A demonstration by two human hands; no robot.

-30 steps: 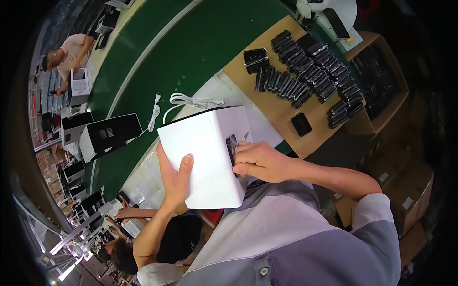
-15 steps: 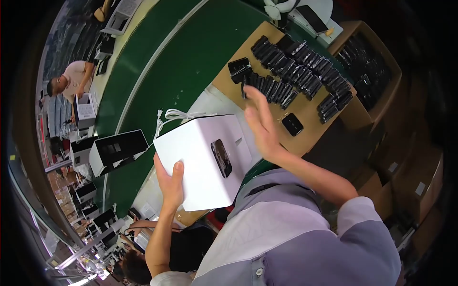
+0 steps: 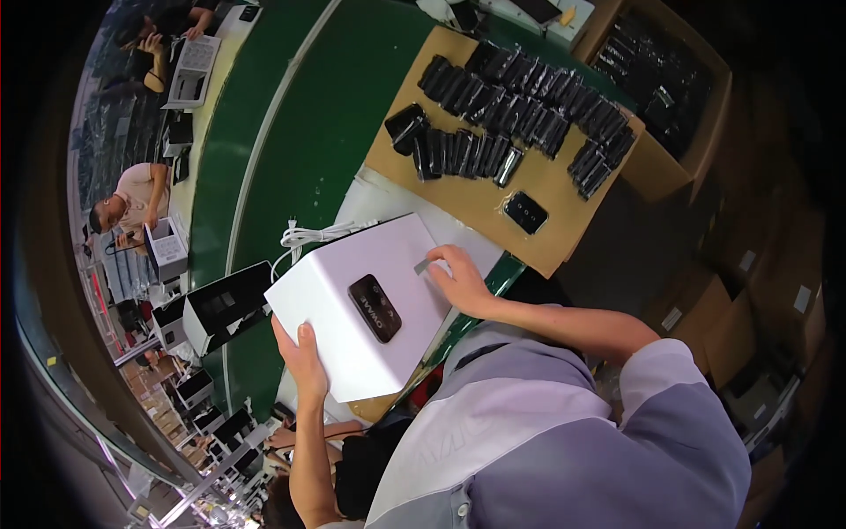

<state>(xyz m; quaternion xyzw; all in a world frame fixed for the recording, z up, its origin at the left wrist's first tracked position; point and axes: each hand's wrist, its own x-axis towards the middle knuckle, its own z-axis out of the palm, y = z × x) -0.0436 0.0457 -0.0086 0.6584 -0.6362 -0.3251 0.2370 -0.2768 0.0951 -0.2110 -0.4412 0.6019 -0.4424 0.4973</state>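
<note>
A white box-shaped appliance housing (image 3: 330, 300), tilted toward me, has a glossy black control panel (image 3: 375, 308) on its front face. My left hand (image 3: 302, 357) grips the housing by its left edge, thumb on the white side and fingers hidden behind. On the same face as the panel, farther right, is a small greyish slot (image 3: 421, 266). My right hand (image 3: 460, 284) is at this slot, with thumb and forefinger curled together in a pinch; whatever they hold, if anything, is too small to name. A white cable (image 3: 304, 236) with a plug lies behind the housing.
Cardboard (image 3: 401, 181) on the green bench (image 3: 304, 167) bears several rows of wrapped black panels (image 3: 529, 115) and a single black panel (image 3: 526, 212). A carton (image 3: 705, 132) of wrapped parts stands far right. An open dark-lined housing (image 3: 231, 304) sits at left; co-workers (image 3: 141, 196) work across the bench.
My right hand has come down from above the wrapped panels to the housing's slot, its fingers curling in. The housing has turned so that its panel shows more fully; my left hand keeps hold.
</note>
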